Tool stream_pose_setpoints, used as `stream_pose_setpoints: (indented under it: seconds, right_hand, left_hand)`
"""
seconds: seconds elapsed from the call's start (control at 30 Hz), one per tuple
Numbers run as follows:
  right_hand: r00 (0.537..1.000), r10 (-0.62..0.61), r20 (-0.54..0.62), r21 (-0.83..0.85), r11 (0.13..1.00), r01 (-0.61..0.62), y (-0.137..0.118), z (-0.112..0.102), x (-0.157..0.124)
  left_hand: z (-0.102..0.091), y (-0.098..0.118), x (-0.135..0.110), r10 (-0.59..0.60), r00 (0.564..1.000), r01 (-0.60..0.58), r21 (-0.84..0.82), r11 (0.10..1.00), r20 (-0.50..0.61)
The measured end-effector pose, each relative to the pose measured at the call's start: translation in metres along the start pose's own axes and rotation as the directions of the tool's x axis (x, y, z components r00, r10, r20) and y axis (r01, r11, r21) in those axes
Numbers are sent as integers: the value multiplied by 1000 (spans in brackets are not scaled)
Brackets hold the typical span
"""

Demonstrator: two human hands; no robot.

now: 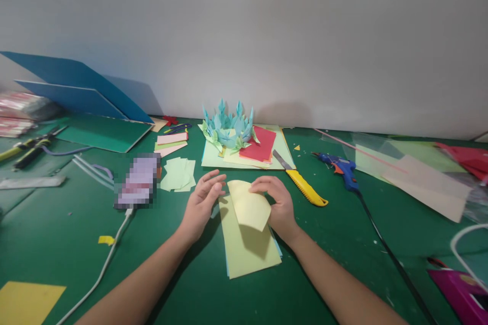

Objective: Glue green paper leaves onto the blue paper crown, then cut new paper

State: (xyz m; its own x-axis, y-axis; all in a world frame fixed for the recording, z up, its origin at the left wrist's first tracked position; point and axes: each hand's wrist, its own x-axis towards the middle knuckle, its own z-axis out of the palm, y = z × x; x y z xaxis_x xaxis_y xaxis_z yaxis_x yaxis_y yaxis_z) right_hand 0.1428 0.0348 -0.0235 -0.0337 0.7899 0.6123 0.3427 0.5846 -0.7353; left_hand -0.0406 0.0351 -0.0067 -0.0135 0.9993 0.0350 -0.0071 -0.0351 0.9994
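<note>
My right hand [279, 204] grips a small sheet of pale yellow paper [249, 204] by its right side, thumb behind and fingers over the top. The sheet bows a little and hovers over a stack of pale yellow paper [249, 256], casting a shadow on it. Blue paper edges peek out from under the stack. To the left of the held sheet is my left hand [205, 200], fingers apart with nothing in them. Behind both hands stands a ring of folded light-blue and green paper [229, 127], resting on layered paper sheets [215, 161].
A yellow-handled cutter [305, 188] with its blade out and a blue glue gun [343, 167] lie at right. Left are pale green paper pieces [179, 173], a blurred phone [138, 181] with a white cable [110, 254], and pliers [36, 150]. A white partition [244, 45] rises behind.
</note>
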Motion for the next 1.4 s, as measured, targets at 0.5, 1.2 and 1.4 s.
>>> stream_pose_setpoints:
  seconds: [0.5, 1.2, 1.4]
  right_hand:
    - [782, -248, 572, -347, 791, 504, -17, -34, -16]
    - [820, 22, 572, -101, 994, 44, 1, -37, -19]
    - [832, 184, 523, -209, 974, -84, 0, -28, -18]
  left_hand:
    - [-1, -7, -3, 282, 770, -593, 480, 647, 572]
    - [-11, 4, 1, 38, 736, -594, 619, 514, 676]
    - [-13, 11, -1, -7, 708, -597, 605, 527, 706]
